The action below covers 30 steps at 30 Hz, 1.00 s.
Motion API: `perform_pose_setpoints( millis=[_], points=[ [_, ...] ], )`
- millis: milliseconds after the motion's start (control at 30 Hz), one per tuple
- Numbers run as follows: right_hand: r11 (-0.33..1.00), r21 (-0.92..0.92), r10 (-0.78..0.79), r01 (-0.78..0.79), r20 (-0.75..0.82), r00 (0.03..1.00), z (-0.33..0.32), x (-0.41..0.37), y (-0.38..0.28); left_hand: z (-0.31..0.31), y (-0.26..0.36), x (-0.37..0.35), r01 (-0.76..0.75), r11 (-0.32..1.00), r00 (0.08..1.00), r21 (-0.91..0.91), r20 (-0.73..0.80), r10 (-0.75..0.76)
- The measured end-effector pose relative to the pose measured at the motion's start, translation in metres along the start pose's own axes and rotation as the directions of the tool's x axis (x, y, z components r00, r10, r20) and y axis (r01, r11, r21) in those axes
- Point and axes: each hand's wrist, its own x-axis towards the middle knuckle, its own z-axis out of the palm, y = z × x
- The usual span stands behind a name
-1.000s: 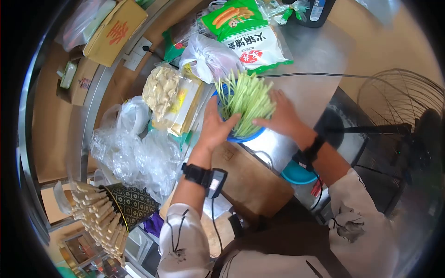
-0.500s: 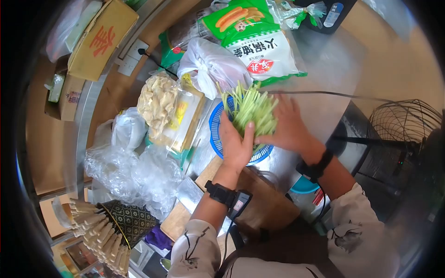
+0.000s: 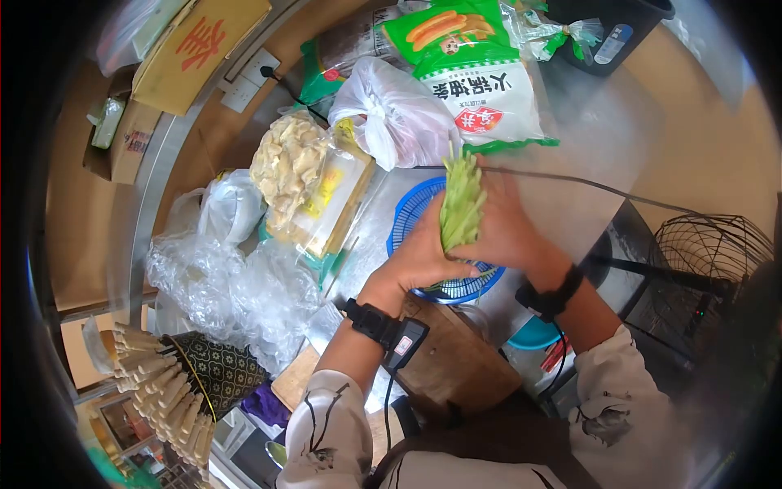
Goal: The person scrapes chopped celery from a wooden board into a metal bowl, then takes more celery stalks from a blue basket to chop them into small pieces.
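Cluttered steel table (image 3: 570, 122), food bags behind. Pale green cut stalks (image 3: 460, 204) were fanned loose a moment ago and are now one tight upright bundle, with left hand (image 3: 411, 261) and right hand (image 3: 509, 232) pressed together around it, just over the round blue plastic basket (image 3: 405, 224).

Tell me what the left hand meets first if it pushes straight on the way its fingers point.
The green stems, which the left hand touches; just behind them, as far as depth shows, lies the right hand.
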Motion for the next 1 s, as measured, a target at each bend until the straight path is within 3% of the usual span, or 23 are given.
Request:
perform_pose_setpoints(
  millis=[67,167,267,367,467,567,667,733,800,900,1000],
  points=[
    [0.995,0.100,0.001,0.001,-0.022,1.000,0.000,0.001,-0.005,0.001,-0.003,-0.001,0.020,1.000,1.000,0.004,-0.011,-0.019],
    [0.935,0.355,-0.009,0.002,0.020,1.000,-0.010,0.004,-0.017,0.012,-0.001,0.000,-0.176,0.951,0.958,0.253,-0.180,0.225],
    [0.627,0.777,0.068,-0.053,0.014,0.998,-0.005,0.003,-0.029,0.017,0.012,-0.004,-0.158,0.958,0.924,0.239,-0.307,0.229],
    [0.477,0.879,0.051,-0.009,-0.017,0.999,-0.018,0.004,-0.058,0.020,0.027,-0.018,-0.150,0.988,0.900,0.030,-0.410,0.149],
    [0.527,0.830,-0.142,0.184,-0.127,0.982,-0.028,0.003,-0.077,0.014,0.051,-0.045,-0.127,0.957,0.861,0.261,-0.450,0.237],
    [0.309,0.932,-0.238,0.187,-0.115,0.965,-0.026,-0.003,-0.116,0.008,0.052,-0.108,0.097,0.933,0.883,0.346,-0.462,0.079],
    [0.177,0.965,-0.317,0.194,-0.131,0.939,-0.009,-0.022,-0.167,0.002,0.059,-0.187,0.292,0.885,0.864,0.362,-0.498,-0.081],
    [-0.016,0.999,-0.298,0.031,-0.034,0.954,0.014,-0.041,-0.208,0.002,0.065,-0.231,0.344,0.864,0.818,0.367,-0.569,-0.083],
    [-0.037,0.998,-0.329,-0.053,0.038,0.943,0.042,-0.059,-0.240,0.002,0.078,-0.260,0.286,0.875,0.773,0.390,-0.633,0.030],
    [-0.188,0.935,-0.392,-0.301,0.209,0.896,0.083,-0.086,-0.278,0.012,0.074,-0.305,0.314,0.859,0.706,0.404,-0.705,0.073],
    [-0.082,0.929,-0.454,-0.362,0.288,0.843,0.127,-0.119,-0.296,0.024,0.043,-0.351,0.411,0.786,0.702,0.463,-0.710,0.051]
  ],
)
